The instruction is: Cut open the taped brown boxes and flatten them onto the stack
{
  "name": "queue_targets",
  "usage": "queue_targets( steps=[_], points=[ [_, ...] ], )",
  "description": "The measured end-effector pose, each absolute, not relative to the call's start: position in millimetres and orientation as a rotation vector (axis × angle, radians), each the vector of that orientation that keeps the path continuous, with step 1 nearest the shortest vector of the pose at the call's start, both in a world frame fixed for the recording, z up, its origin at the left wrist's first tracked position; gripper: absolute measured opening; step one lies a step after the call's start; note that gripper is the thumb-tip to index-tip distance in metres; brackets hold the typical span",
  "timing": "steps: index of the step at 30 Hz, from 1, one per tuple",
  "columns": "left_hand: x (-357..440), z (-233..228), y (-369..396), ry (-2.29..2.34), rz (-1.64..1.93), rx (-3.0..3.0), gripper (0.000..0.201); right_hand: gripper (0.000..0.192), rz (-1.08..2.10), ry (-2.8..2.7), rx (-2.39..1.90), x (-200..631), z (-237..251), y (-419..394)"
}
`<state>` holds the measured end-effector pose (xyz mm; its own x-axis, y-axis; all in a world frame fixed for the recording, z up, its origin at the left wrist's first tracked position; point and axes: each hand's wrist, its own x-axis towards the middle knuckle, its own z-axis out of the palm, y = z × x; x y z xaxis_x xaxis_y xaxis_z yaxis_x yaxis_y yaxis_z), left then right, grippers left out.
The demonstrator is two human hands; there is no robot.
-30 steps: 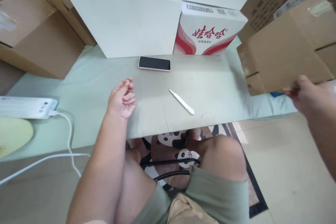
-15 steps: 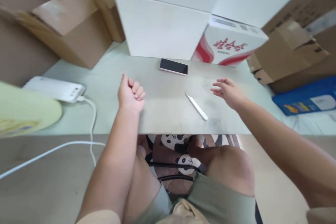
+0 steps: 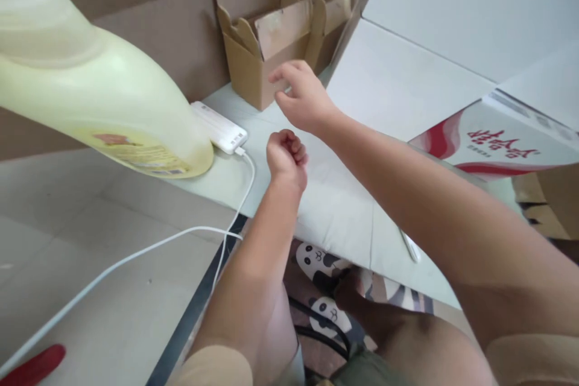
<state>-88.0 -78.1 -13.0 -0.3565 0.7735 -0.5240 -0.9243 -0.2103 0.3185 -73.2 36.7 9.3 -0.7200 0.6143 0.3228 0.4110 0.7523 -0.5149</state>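
My left hand [image 3: 287, 160] is curled into a fist above the table, palm side up, with nothing showing in its fingers. My right hand [image 3: 302, 95] reaches across to the left, beyond the left one, fingers apart and holding nothing. It is in front of an open cardboard box [image 3: 246, 75]; I cannot tell whether they touch. A white power bank [image 3: 221, 128] with a white cable [image 3: 248, 184] plugged in lies left of both hands. Under my right forearm a slim white pen-like tool [image 3: 411, 247] is partly hidden. The phone is out of sight.
A large pale yellow bottle [image 3: 136, 102] looms at the left, close to the power bank. White panels [image 3: 398, 78] stand behind the table [image 3: 337, 211]. A red-and-white carton [image 3: 497, 142] is at the right, with torn cardboard [image 3: 554, 199] nearby. The cable hangs over the table edge.
My view has swung left. My right hand has moved from beside the white tool across to the cardboard boxes. The left hand stays in a fist. The phone has gone out of sight.
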Motion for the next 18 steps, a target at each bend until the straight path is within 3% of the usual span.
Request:
queue_targets(
  steps=[5, 9, 13, 18],
  points=[
    [-91, -12, -72, 0.723, 1.805, -0.283, 0.029, 0.042, 0.507, -2.537, -0.687, -141, 7, 59],
    [-89, -17, -70, 0.911, 1.927, -0.193, 0.036, 0.044, 0.485, -2.642, -0.686, -146, 2, 69],
    [-86, -24, -77, 1.307, 2.285, 0.211, 0.04, 0.036, 0.598, -2.434, -0.735, -96, 6, 54],
    [-97, -4, -104, 1.503, 2.745, 0.519, 0.024, 0.014, 0.769, -1.937, -0.766, 36, 21, -21]
  ],
)
